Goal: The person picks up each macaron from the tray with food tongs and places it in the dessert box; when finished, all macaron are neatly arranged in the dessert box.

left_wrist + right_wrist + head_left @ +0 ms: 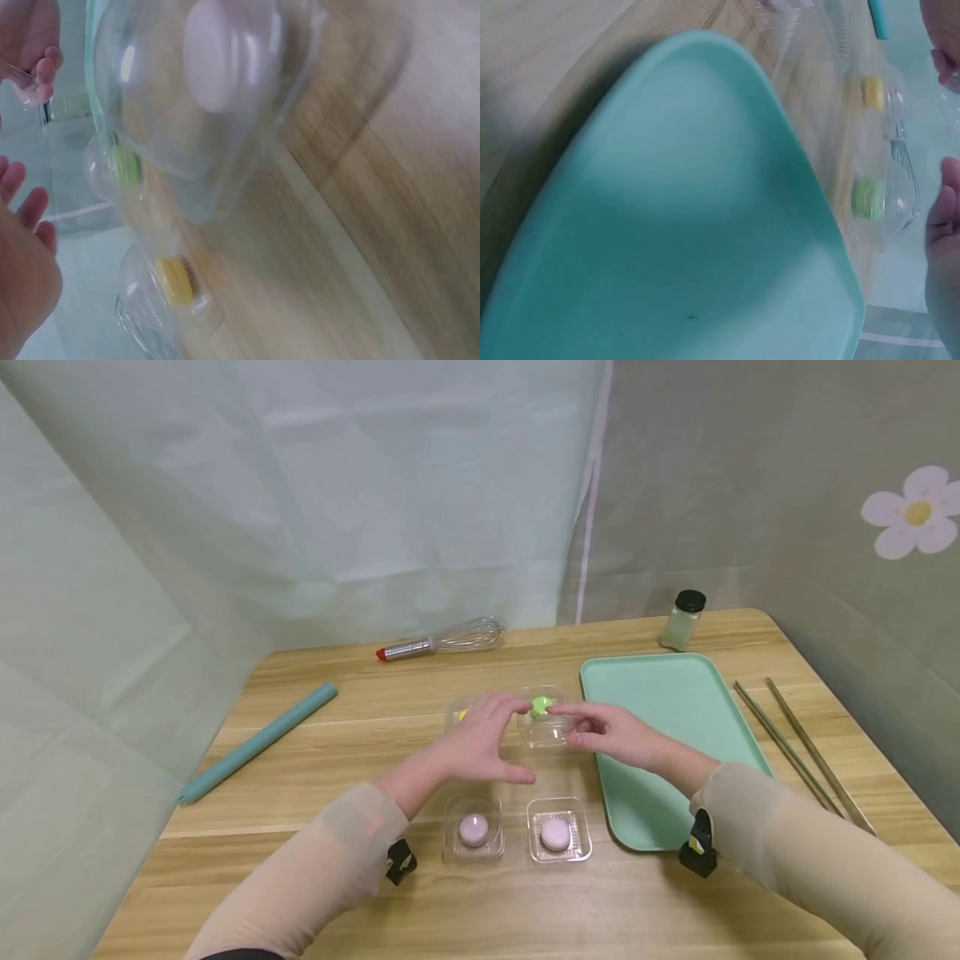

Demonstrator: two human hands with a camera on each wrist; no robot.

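Note:
A clear plastic lid (547, 733) hangs between the two hands. My right hand (626, 739) pinches its right edge between thumb and fingers. On the other side is my left hand (483, 747), thumb spread wide, fingertips close to the lid. Behind them, a green macaron (541, 707) and a yellow macaron (175, 280) sit in clear domed boxes, the yellow one mostly hidden by my left hand in the head view. Nearer me, one lilac macaron (474, 830) is in a covered clear box; another lilac macaron (556, 834) lies in an uncovered clear base (534, 852).
A mint-green tray (660, 810) lies on the right, partly beneath my right forearm. Beyond it are metal chopstick-like rods (787, 747) and a black-capped jar (681, 622). A whisk (442, 642) lies at the back, a teal roll (258, 743) at the left.

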